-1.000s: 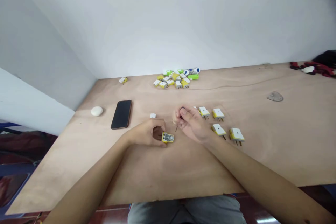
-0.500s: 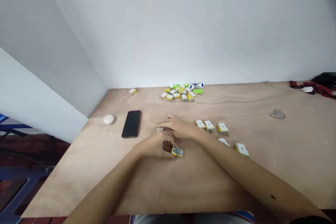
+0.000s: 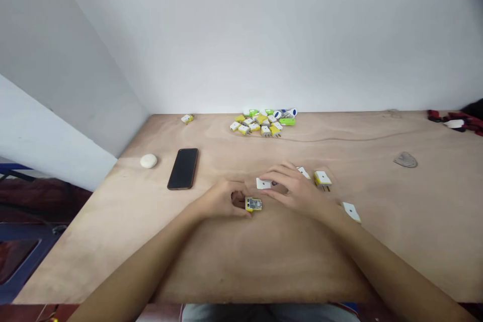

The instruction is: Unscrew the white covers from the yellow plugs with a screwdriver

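Observation:
Near the middle of the table my left hand (image 3: 224,199) curls its thumb and fingers around the end of a yellow plug base (image 3: 253,204), whose grey inner side with metal parts faces up. To its right, my right hand (image 3: 296,187) pinches a flat white plug cover (image 3: 263,183) with a small hole, holding it just above and beyond the base. Cover and base are apart. Beside the right hand lie white-and-yellow plugs, one (image 3: 322,178) with its prongs toward me and another (image 3: 351,212) near the forearm. Fingers and forearm partly hide others.
Several yellow-and-white plugs lie in a pile (image 3: 256,123) by the wall, with a green piece (image 3: 287,122) at its right. A single plug (image 3: 186,118) lies at the back left. A phone (image 3: 183,168), a white round object (image 3: 148,161) and a grey flat piece (image 3: 405,159) rest on the table (image 3: 211,261).
My right hand has moved right, away from my left hand, and the white cover now shows in its fingers. The left hand stays around the plug base. The view has shifted slightly.

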`<state>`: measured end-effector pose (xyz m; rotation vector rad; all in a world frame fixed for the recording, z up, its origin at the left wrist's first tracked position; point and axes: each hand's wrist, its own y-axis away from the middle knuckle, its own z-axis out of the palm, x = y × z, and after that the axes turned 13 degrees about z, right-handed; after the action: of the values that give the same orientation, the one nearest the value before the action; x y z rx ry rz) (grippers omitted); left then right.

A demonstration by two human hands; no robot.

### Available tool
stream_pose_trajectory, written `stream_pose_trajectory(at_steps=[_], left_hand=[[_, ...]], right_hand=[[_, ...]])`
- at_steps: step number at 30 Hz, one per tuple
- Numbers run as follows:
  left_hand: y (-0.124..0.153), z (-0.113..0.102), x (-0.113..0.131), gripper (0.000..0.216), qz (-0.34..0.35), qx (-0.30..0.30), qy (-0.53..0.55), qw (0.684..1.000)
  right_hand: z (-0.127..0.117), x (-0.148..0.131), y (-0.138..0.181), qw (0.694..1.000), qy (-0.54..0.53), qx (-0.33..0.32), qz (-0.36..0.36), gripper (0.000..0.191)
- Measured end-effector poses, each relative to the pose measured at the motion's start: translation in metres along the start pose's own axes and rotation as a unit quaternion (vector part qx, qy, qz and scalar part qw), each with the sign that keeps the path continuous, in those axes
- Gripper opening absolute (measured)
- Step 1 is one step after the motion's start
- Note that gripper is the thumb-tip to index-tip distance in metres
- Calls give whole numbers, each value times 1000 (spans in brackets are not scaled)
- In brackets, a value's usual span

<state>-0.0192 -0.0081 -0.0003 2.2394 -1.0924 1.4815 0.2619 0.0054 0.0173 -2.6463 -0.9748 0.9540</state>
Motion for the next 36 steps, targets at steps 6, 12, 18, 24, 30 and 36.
stream_pose_trajectory(at_steps=[6,12,18,24,30,36], left_hand=[[-6,1,10,48,-51,20,-24,998],[-9,2,14,45,-38,14,-38,998],[-10,2,14,42,-11,22,-49,999],[-9,3,13,42,2,27,-49,998],[-8,4,12,41,8,29,-56,998],[-8,4,12,44,7,23,-55,998]], right_hand=[[15,-2,15,997,20,-2,-69,9],[21,-10,14,997,25,6,-73,6],[24,-15,17,998,16,0,-60,6],[23,-18,18,999,21,3,-37,6],[21,-20,21,999,5,-13,-39,5],[24,-20,23,999,5,-17,-34,4]])
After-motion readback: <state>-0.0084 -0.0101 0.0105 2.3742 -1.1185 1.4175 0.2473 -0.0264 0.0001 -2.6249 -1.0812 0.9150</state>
